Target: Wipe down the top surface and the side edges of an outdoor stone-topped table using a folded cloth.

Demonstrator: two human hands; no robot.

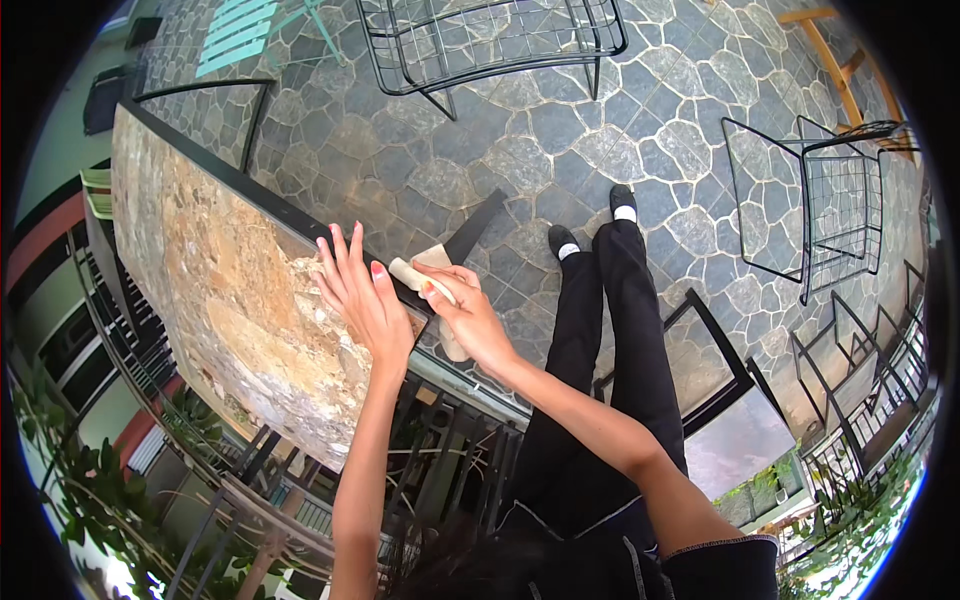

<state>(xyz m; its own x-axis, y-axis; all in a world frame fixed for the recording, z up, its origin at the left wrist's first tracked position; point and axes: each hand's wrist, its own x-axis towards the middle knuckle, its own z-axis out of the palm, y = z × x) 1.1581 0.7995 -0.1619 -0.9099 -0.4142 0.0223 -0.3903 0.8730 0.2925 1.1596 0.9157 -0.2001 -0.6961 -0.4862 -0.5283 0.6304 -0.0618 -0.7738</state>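
Observation:
My left hand [364, 300] lies flat, fingers apart, on or just over the stone-patterned tabletop [225, 285], near its black edge; it holds nothing. Beside it, at the table's corner, my right hand [461, 304] grips a beige cloth [409, 275], part of which looks rolled. More of this pale material shows behind and below the fingers. The fingertips of the right hand are partly hidden by the cloth, and whether all the pale parts are one piece I cannot tell.
Black wire-mesh chairs [495, 45] stand on the stone-paved floor [525, 150], with another wire chair [840, 210] at the right. A turquoise slatted chair [236, 34] is at the upper left. Dark railings [442, 442] run below the table, and a second table [739, 442] stands at the lower right.

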